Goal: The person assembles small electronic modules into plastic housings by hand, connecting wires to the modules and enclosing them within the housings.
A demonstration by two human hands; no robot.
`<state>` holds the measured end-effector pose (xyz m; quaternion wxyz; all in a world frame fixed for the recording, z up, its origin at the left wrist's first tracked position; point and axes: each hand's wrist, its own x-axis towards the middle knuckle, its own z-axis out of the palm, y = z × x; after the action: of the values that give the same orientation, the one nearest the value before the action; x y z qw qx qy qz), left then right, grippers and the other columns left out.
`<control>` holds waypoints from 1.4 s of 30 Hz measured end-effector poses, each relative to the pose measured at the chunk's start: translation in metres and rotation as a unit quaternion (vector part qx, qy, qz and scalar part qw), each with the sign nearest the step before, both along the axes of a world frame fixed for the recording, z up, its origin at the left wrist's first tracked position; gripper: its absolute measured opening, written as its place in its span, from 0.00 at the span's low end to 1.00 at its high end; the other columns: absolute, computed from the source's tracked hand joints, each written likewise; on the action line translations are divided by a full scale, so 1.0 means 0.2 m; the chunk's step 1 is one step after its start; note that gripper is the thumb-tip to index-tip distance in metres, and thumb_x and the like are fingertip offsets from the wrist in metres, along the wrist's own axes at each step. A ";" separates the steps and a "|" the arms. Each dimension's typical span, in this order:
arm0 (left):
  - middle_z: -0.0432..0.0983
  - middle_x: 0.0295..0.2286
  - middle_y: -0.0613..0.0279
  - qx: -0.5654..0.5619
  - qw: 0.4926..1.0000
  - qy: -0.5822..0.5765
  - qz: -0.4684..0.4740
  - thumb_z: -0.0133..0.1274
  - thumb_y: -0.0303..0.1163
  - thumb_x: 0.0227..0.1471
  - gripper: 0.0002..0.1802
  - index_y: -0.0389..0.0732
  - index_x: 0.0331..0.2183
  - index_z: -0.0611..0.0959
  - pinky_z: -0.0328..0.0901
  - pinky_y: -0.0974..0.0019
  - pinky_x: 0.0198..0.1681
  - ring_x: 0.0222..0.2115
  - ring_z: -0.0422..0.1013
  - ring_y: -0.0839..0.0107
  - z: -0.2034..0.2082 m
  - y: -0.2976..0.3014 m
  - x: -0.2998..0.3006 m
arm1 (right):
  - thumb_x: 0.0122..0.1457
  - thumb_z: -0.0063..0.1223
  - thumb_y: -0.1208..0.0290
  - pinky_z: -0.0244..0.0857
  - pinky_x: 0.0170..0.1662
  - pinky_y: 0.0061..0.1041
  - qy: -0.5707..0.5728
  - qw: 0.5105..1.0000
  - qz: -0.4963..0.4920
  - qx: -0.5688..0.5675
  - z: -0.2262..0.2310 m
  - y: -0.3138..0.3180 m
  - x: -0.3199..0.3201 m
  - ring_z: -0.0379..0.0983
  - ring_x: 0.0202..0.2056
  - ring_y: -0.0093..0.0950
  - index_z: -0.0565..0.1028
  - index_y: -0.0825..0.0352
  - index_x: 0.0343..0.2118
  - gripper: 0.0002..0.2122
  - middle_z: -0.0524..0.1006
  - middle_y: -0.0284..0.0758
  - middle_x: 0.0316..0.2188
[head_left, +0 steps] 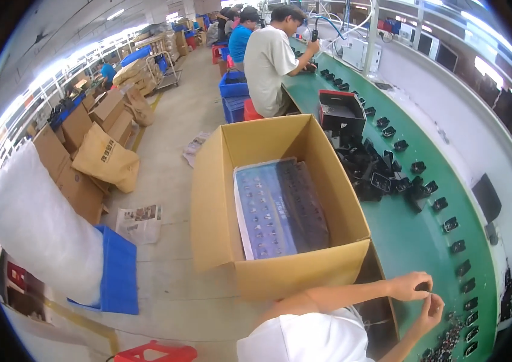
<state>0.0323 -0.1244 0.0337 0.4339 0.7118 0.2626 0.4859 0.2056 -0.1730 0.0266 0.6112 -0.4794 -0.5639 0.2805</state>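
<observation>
Over the green workbench [402,248], my left hand [408,285] is closed around a small black plastic part [423,286], mostly hidden by the fingers. Just beside it, my right hand [431,312] has its fingertips pinched together close to that part. Whatever those fingertips hold is too small to make out. Below and right of my hands lies a heap of tiny dark and shiny pieces [447,341]. A row of black open housings [451,224] runs along the bench's far edge. Farther up the bench is a pile of larger black housings [382,172].
A large open cardboard box [295,274], with a printed blue sheet [268,211] inside, stands left of the bench. A black carton [341,114] sits beyond the pile. A person in a light shirt [263,66] works farther along. Blue crate [117,271] and red stool [156,352] stand left.
</observation>
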 end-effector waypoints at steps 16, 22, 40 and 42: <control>0.73 0.33 0.50 0.052 0.998 -0.009 -0.021 0.56 0.40 0.49 0.18 0.35 0.37 0.78 0.66 0.57 0.40 0.36 0.71 0.56 0.04 -0.11 -0.10 | 0.64 0.52 0.75 0.59 0.39 0.14 0.002 1.000 -0.019 0.019 0.02 -0.16 -0.11 0.68 0.38 0.16 0.75 0.70 0.39 0.05 0.74 0.27 0.38; 0.73 0.33 0.50 0.058 0.998 -0.024 -0.012 0.56 0.39 0.49 0.18 0.35 0.37 0.78 0.66 0.57 0.40 0.36 0.71 0.55 0.01 -0.10 -0.11 | 0.64 0.53 0.73 0.56 0.36 0.14 -0.014 0.999 -0.028 0.017 0.04 -0.15 -0.16 0.67 0.37 0.15 0.75 0.68 0.39 0.05 0.74 0.26 0.38; 0.75 0.32 0.51 0.052 0.998 -0.023 0.005 0.56 0.39 0.47 0.16 0.36 0.34 0.79 0.68 0.58 0.39 0.35 0.73 0.55 0.00 -0.09 -0.11 | 0.64 0.56 0.69 0.59 0.35 0.16 -0.012 1.000 -0.019 0.009 -0.02 -0.12 -0.12 0.70 0.37 0.15 0.77 0.68 0.43 0.09 0.76 0.26 0.37; 0.75 0.32 0.50 0.048 0.999 -0.021 0.004 0.56 0.39 0.47 0.16 0.36 0.34 0.79 0.68 0.57 0.39 0.35 0.73 0.55 0.01 -0.10 -0.12 | 0.64 0.56 0.69 0.59 0.35 0.16 -0.013 1.000 -0.017 0.007 -0.02 -0.12 -0.12 0.70 0.37 0.15 0.77 0.68 0.43 0.09 0.77 0.26 0.37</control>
<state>0.0089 -0.1435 0.0365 0.4029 0.7202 0.2330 0.5145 0.1822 -0.1969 0.0222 0.6119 -0.4882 -0.5656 0.2595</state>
